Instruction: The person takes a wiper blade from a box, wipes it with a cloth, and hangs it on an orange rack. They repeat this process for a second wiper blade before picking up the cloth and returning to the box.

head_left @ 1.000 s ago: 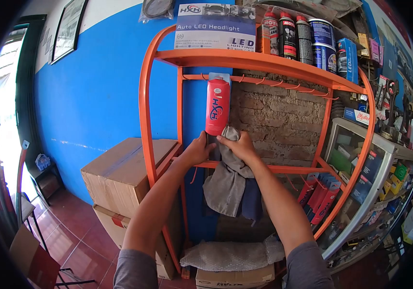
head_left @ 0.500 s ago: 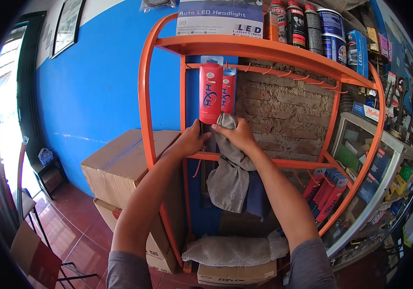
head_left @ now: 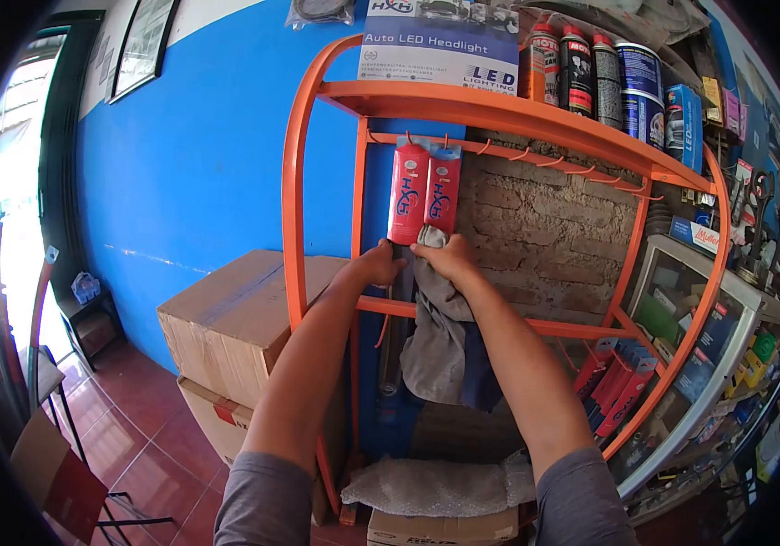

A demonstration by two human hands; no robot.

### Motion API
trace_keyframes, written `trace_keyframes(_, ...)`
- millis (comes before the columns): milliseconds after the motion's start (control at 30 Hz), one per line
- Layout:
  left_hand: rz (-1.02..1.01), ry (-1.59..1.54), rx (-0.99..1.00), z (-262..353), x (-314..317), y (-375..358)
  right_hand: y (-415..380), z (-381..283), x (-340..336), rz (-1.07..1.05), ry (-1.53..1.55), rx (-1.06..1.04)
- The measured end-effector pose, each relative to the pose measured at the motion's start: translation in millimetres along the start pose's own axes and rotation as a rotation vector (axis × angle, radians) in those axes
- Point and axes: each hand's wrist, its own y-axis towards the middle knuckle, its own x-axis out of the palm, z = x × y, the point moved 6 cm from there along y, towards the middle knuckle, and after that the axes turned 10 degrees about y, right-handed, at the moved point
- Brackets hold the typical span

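Observation:
Two long red HXH packages hang side by side from the upper hook rail of an orange rack. My left hand [head_left: 379, 264] is closed around the lower part of the left package [head_left: 408, 196], just under its red card. A narrow see-through length of this package runs on down below my fingers. My right hand [head_left: 447, 257] pinches a grey cloth [head_left: 434, 350] close under the right package [head_left: 443, 196]. The cloth drapes down, with a dark blue piece of fabric [head_left: 479, 369] behind it.
The orange rack [head_left: 508, 107] carries an LED headlight box [head_left: 440, 50], spray cans [head_left: 577, 73] and tins. More red packages [head_left: 622, 391] hang lower right. Cardboard boxes [head_left: 226, 305] stand left, a bubble-wrapped bundle [head_left: 440, 485] lies below, and a glass cabinet [head_left: 690, 328] stands right.
The left package has moved back and down, so its top now sits at a hook level with the other package. Both hands moved with it, still holding package and cloth. The view shifted slightly.

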Motion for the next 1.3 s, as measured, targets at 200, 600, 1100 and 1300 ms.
trace_keyframes(200, -0.076, -0.03, -0.075, -7, -8, 10, -6, -12, -23, 0.016, -0.084, -0.004)
trace_keyframes(600, 0.013, -0.508, 0.181, 75, -64, -102, -103, -158, -108, -0.093, 0.632, -0.103)
trace_keyframes(1100, 0.113, -0.836, -0.128, 69, -20, -308, -293, -201, -80, -0.297, 0.404, -0.558)
trace_keyframes(1300, 0.171, -1.437, -0.15, 45, -14, -321, -320, -146, 8, -0.385, 0.392, -0.599)
